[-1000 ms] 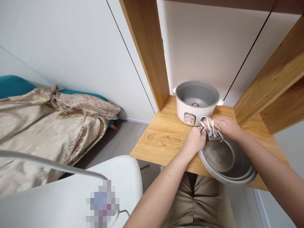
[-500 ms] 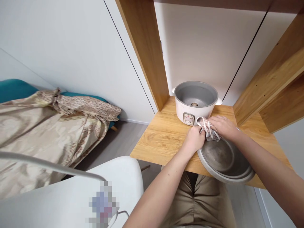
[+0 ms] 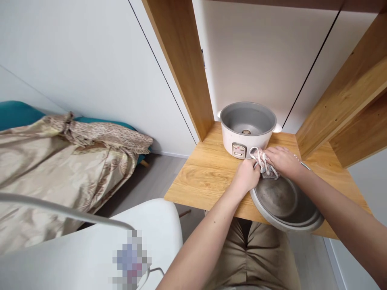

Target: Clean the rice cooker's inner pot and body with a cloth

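Observation:
A metal cooking pot (image 3: 279, 199) lies tilted at the front of the wooden shelf, its inside facing me and its lower rim over the front edge. My left hand (image 3: 246, 175) is closed on the pot's left rim. Bunched at the upper rim is a patterned cloth (image 3: 263, 164) with pale edging. My right hand (image 3: 281, 161) presses this cloth against the rim, its fingers together over it. Just behind the hands stands a white rice cooker (image 3: 232, 139) with no lid on, its grey inside and bottom plate showing.
The wooden shelf (image 3: 196, 177) has uprights (image 3: 184, 68) on both sides and a wall behind. At left, a white chair (image 3: 157, 221) carries a blurred item and a grey cable (image 3: 75, 211). Beyond it is a cloth-covered piece of furniture (image 3: 54, 173).
My right hand has shifted slightly along the pot's rim with the cloth, and more of the rim's right side shows. My left hand keeps its hold.

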`<action>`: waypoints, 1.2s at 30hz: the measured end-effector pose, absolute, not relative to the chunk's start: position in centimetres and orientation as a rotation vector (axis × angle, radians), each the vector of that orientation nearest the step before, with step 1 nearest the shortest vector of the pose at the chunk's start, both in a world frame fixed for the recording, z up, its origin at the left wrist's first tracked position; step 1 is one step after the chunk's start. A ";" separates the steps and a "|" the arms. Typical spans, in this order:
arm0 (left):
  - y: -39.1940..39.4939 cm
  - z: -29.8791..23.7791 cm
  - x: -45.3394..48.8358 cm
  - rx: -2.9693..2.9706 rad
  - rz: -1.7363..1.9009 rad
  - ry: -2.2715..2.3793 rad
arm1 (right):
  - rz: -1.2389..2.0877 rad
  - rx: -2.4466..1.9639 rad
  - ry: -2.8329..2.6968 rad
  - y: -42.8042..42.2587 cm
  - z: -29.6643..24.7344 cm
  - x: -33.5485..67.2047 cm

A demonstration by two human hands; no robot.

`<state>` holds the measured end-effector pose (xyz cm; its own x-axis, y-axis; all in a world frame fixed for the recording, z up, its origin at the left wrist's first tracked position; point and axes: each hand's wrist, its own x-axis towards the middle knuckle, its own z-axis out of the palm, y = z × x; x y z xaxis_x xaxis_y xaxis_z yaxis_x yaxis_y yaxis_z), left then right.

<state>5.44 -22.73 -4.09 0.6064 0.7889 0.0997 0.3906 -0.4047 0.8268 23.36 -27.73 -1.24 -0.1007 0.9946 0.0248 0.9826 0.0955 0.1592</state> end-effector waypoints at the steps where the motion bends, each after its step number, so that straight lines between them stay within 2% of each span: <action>1: -22.8 -4.1 5.4 2.028 0.625 0.941 | 0.218 2.027 2.279 -27.7 -1.4 23.3; 6: -23.0 -4.3 5.3 1.982 0.657 0.932 | 0.210 2.042 2.328 -27.9 -1.6 24.6; 13: -23.1 -4.5 5.1 1.943 0.663 0.913 | 0.160 2.248 2.081 -28.7 -1.2 26.0; 22: -22.9 -4.0 5.3 2.013 0.644 0.947 | 0.256 1.979 2.344 -27.4 -1.9 23.9; 36: -23.0 -4.5 5.3 1.975 0.665 0.919 | 0.270 2.056 2.278 -27.5 -2.0 24.7</action>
<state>5.25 -22.97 -4.47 0.5909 0.7991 0.1106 0.3554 -0.3809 0.8536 24.74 -27.50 -1.99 -0.1080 0.9915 0.0719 0.9809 0.0945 0.1702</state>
